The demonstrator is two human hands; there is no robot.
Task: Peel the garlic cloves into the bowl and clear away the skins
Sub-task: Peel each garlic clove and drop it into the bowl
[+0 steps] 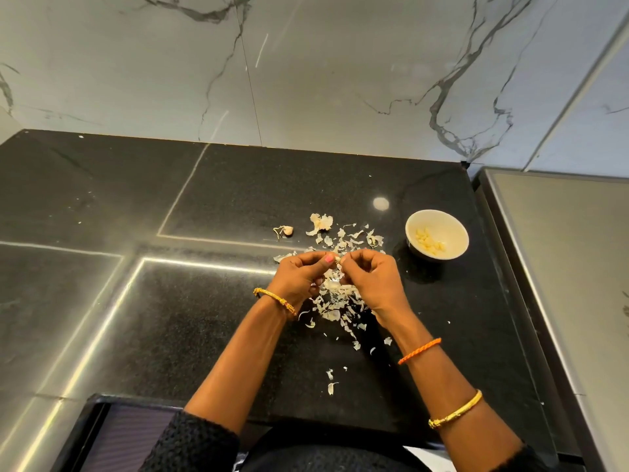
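My left hand [299, 275] and my right hand [369, 277] meet over the black counter, and both pinch one small garlic clove [337, 259] between their fingertips. Under and around the hands lies a heap of papery garlic skins [335, 298], with more scraps trailing toward me. A small white bowl [454, 226] stands to the right of the hands and holds several peeled cloves [429, 242]. One unpeeled clove [286, 230] lies alone on the counter, beyond my left hand.
The black speckled counter [211, 206] ends at a marble wall [306, 69] behind. A grey steel surface [571, 253] borders it on the right. The counter's near edge runs just in front of my body.
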